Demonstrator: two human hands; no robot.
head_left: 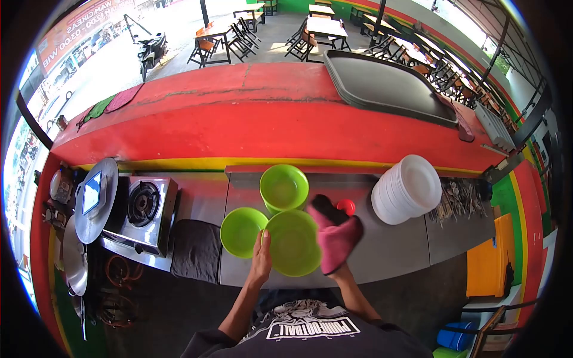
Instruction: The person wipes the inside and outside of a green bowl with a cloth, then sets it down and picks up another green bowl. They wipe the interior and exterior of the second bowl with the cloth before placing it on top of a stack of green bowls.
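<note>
A green bowl is tipped toward me above the counter, its inside showing. My left hand grips its left rim, thumb up along the edge. A pink cloth with dark edging covers most of my right hand, which holds it against the bowl's right side; those fingers are hidden. Close to my left hand stands a second green bowl. Behind the held bowl is a stack of green bowls. A small red item shows behind the cloth.
White plates are stacked right of the cloth, with metal cutlery beyond. To the left are a gas stove and a folded dark cloth. Black trays lie on the red ledge ahead.
</note>
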